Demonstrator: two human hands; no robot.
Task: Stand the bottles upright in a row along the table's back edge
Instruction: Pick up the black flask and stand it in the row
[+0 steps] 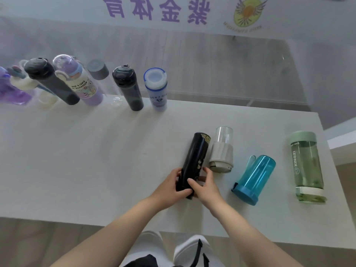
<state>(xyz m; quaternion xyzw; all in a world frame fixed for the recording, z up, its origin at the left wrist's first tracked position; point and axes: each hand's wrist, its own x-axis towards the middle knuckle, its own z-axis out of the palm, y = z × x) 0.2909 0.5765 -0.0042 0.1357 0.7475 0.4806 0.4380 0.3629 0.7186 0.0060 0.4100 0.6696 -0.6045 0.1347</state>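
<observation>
A black bottle with gold print (196, 157) lies on the white table (96, 160) at centre right. My left hand (171, 187) grips its near end from the left, and my right hand (205, 186) grips it from the right. Beside it lie a clear bottle with a grey cap (222, 151), a blue bottle (254, 178) and a green bottle (307, 166). Several bottles stand upright along the back edge at the left, ending with a dark bottle (128, 87) and a blue-and-white bottle (156, 88).
The table's back edge to the right of the blue-and-white bottle holds nothing. Behind the table runs a glass wall with purple lettering (156, 10). The table's right edge (327, 143) is close to the green bottle. My lap shows below the front edge.
</observation>
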